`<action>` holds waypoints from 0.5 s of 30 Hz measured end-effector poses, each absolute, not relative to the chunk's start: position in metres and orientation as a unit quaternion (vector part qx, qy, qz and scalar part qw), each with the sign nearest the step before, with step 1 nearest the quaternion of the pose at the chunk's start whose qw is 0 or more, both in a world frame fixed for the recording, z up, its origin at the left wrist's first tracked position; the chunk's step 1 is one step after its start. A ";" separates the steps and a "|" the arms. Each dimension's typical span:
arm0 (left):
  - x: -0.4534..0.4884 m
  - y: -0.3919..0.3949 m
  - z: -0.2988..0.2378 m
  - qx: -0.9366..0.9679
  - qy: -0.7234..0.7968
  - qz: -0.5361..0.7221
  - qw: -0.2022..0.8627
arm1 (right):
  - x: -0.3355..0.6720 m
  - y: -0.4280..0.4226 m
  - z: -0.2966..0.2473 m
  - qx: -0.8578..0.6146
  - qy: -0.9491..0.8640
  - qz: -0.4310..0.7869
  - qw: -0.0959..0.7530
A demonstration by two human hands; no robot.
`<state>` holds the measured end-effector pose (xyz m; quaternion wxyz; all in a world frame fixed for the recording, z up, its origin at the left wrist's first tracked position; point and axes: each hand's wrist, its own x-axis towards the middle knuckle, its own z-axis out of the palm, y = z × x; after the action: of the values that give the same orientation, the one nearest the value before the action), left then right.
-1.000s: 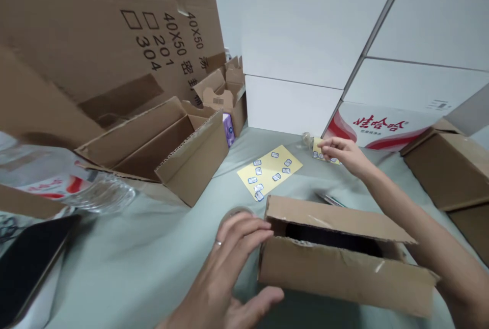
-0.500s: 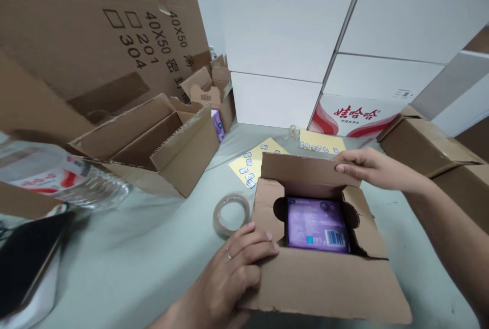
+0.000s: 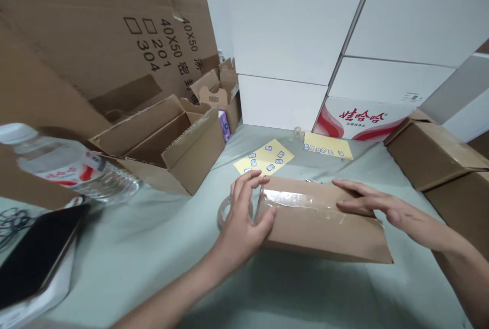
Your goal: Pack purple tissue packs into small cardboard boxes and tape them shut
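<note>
A cardboard box (image 3: pixel 324 222) lies in front of me with a taped seam facing up and its open side out of sight. Clear packing tape (image 3: pixel 286 198) runs along that seam. My left hand (image 3: pixel 246 212) grips the box's left end, thumb on the upper face and fingers at the far edge. On the right part of the box, my right hand (image 3: pixel 382 209) rests with fingers stretched out flat. Partly behind my left hand is a tape roll (image 3: pixel 222 213). What the box holds is hidden now.
Two yellow cards (image 3: pixel 273 153) with small drawings lie beyond the box. To the left are an open carton (image 3: pixel 194 156), a water bottle (image 3: pixel 72 166) and a dark phone-like device (image 3: pixel 38 257). White boxes (image 3: pixel 282 28) stand at the back, brown cartons (image 3: pixel 431 151) at right.
The box has been turned over: its open top with the purple package showed before, and the taped face shows now. My left hand has moved up to its left end; my right hand has let go of the flap.
</note>
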<state>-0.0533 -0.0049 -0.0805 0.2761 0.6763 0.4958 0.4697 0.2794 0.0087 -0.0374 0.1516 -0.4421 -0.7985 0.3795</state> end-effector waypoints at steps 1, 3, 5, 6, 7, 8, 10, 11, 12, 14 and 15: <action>-0.052 -0.001 -0.083 0.657 0.499 0.449 0.344 | 0.281 0.006 -0.040 -0.452 -0.800 0.368 0.144; -0.050 0.005 -0.086 0.612 0.485 0.411 0.470 | 0.281 0.001 -0.044 -0.480 -0.800 0.337 0.129; -0.054 0.008 -0.087 0.568 0.475 0.392 0.546 | 0.279 -0.005 -0.048 -0.494 -0.804 0.303 0.132; -0.059 0.009 -0.087 0.550 0.476 0.402 0.556 | 0.279 -0.008 -0.050 -0.491 -0.811 0.286 0.140; -0.065 0.009 -0.088 0.535 0.480 0.424 0.550 | 0.279 -0.011 -0.053 -0.486 -0.818 0.269 0.148; -0.073 0.010 -0.089 0.527 0.490 0.453 0.527 | 0.279 -0.013 -0.056 -0.482 -0.824 0.253 0.156; -0.092 0.008 -0.094 0.556 0.521 0.485 0.430 | 0.280 -0.015 -0.063 -0.484 -0.824 0.240 0.167; -0.101 0.006 -0.098 0.597 0.537 0.469 0.368 | 0.281 -0.015 -0.066 -0.490 -0.819 0.243 0.172; -0.110 0.002 -0.103 0.648 0.550 0.428 0.308 | 0.282 -0.015 -0.070 -0.498 -0.812 0.250 0.176; -0.122 -0.007 -0.114 0.741 0.556 0.310 0.215 | 0.283 -0.015 -0.076 -0.515 -0.792 0.269 0.189; -0.125 -0.012 -0.120 0.771 0.551 0.258 0.187 | 0.283 -0.015 -0.078 -0.523 -0.782 0.277 0.197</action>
<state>-0.1253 -0.0120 -0.1204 0.1872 0.7711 0.5513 0.2579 0.2832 -0.0145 -0.0782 0.1966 -0.5228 -0.7817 0.2773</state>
